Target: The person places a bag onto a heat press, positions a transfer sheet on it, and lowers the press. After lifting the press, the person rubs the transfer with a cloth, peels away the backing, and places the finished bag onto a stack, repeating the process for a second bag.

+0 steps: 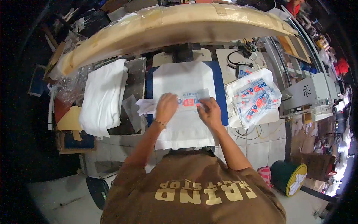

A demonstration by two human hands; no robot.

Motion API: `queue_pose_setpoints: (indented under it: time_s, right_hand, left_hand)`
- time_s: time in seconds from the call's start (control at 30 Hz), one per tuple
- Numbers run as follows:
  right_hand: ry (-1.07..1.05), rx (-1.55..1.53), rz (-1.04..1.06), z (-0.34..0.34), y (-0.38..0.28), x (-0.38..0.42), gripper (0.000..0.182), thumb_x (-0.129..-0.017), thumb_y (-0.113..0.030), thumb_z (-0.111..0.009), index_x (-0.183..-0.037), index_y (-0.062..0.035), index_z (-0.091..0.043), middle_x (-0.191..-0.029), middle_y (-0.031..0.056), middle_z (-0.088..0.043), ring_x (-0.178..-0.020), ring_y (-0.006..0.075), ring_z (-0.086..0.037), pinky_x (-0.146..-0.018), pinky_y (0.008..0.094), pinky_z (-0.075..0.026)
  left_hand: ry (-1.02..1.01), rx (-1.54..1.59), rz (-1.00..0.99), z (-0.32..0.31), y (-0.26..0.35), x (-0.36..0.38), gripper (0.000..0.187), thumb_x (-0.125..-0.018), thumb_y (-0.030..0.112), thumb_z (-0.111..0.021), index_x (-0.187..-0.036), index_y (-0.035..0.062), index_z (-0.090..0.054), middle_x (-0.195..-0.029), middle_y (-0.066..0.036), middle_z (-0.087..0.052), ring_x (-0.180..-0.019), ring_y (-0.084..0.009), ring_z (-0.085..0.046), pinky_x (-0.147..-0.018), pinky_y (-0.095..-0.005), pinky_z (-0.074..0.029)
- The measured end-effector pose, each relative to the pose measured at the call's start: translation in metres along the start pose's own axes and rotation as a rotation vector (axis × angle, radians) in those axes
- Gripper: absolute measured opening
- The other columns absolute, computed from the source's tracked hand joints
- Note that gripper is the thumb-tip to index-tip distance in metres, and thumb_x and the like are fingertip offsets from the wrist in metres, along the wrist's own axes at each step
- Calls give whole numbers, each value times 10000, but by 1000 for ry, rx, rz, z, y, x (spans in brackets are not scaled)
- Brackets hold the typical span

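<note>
A white garment [184, 128] lies spread over a blue board [222, 86] in front of me. On the garment rests a clear printed transfer film [192, 100] with blue and red lettering. My left hand [167, 107] is at the film's left edge with its fingers curled, wearing a bracelet at the wrist. Beside it, a bunched piece of white cloth [146, 106] sticks out to the left. My right hand [211, 114] pinches the film's lower right edge between thumb and fingers. The fingertips of the left hand are partly blurred.
Folded white cloth [103, 97] is stacked on a dark table to the left. More printed films [257, 100] lie piled at the right. A long taped curved panel [179, 26] arches across the far side. A green bin [283, 175] stands on the floor at right.
</note>
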State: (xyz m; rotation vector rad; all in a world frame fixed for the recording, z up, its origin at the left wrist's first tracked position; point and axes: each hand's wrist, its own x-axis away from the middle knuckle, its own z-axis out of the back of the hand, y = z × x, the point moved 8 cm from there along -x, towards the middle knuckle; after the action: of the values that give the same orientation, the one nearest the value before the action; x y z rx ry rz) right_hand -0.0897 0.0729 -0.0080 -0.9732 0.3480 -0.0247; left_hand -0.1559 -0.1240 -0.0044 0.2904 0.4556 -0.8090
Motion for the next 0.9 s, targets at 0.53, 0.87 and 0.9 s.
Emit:
queue_pose_setpoints:
  time_s: [0.53, 0.87, 0.9]
  right_hand:
    - [-9, 7, -20, -2, 8, 3, 336, -835, -152, -784, -1143, -32, -720, -1022, 147, -661, -776, 296, -650, -716, 395, -547]
    - [-9, -33, 34, 2, 2, 3, 407, -804, -152, -797, -1181, -35, -698, -1012, 142, -659, -760, 294, -648, -696, 402, -546]
    - [-3, -38, 26, 2, 2, 1, 402, -803, -146, -795, -1177, -34, -699, -1010, 141, -660, -753, 290, -647, -693, 398, -544]
  left_hand:
    - [-85, 66, 214, -22, 0, -2, 59, -853, 81, -663, -910, 67, -672, -923, -125, -682, -926, -327, -657, -839, -447, -555]
    - [-24, 92, 139, -8, -6, 4, 69, -936, 93, -624, -931, 59, -684, -836, -111, -679, -789, -334, -653, -717, -434, -535]
    - [-52, 113, 226, -3, -24, 15, 53, -917, 84, -629, -917, 58, -675, -829, -116, -677, -788, -335, -656, -715, -433, -536]
